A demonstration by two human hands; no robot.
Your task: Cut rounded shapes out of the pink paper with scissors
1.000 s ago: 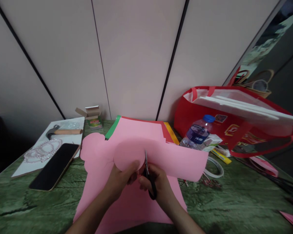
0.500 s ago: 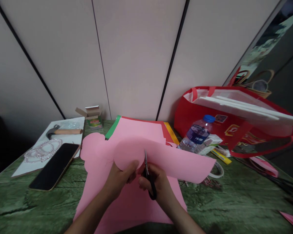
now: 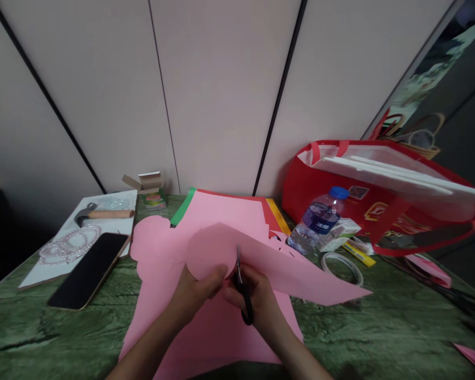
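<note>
My left hand [image 3: 200,293] pinches the lower edge of a pink paper sheet [image 3: 214,250], thumb on top, beside its rounded cut edge. Black-handled scissors [image 3: 243,290] are gripped in my right hand [image 3: 257,295]. Their blades point away from me and sit at the paper, where the curved part on the left meets a long flap [image 3: 301,272] stretching right. Under both hands lies more pink paper [image 3: 221,338], stacked on the table. A scalloped pink paper shape [image 3: 150,240] rests at the stack's left side.
To the left are a phone [image 3: 91,272], a hammer [image 3: 106,214], strings of beads [image 3: 71,244] and a small open box [image 3: 152,196]. A water bottle [image 3: 320,219], a tape roll [image 3: 342,266] and a red bag [image 3: 340,163] stand or lie to the right.
The paper's right flap has swung down and tilted, its pointed corner now reaching further right and uncovering more of the tape roll. Both hands have stayed nearly in place.
</note>
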